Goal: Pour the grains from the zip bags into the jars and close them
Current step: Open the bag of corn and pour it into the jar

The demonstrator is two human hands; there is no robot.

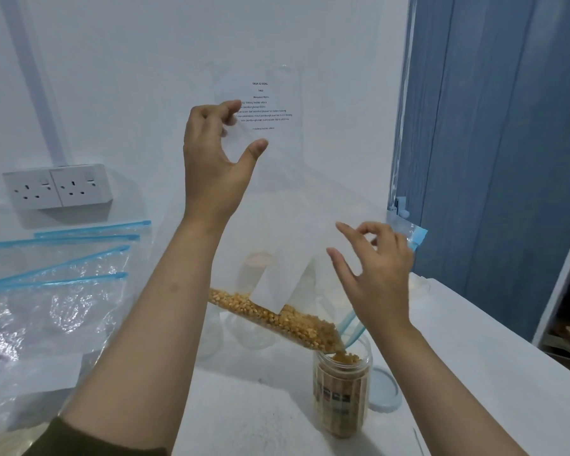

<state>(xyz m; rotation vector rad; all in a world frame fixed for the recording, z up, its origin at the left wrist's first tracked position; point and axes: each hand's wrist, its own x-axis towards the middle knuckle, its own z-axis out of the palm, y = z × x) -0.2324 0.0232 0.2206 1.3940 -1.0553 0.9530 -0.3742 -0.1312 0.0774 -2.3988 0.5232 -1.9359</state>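
A clear zip bag [297, 205] with a blue zip strip is tilted over an open plastic jar [341, 390]. Yellow corn kernels [277, 317] slide along the bag's lower edge into the jar mouth. My left hand [214, 159] pinches the bag's raised corner high up. My right hand [372, 271] pinches the bag near its zip end, just above the jar. The jar is nearly full of kernels and carries a label.
Several empty zip bags [56, 284] lie on the white table at the left. A pale blue lid [384, 390] lies right of the jar. Other clear jars [254, 330] stand behind the bag. A double wall socket [58, 187] and a paper notice [264, 103] are on the wall.
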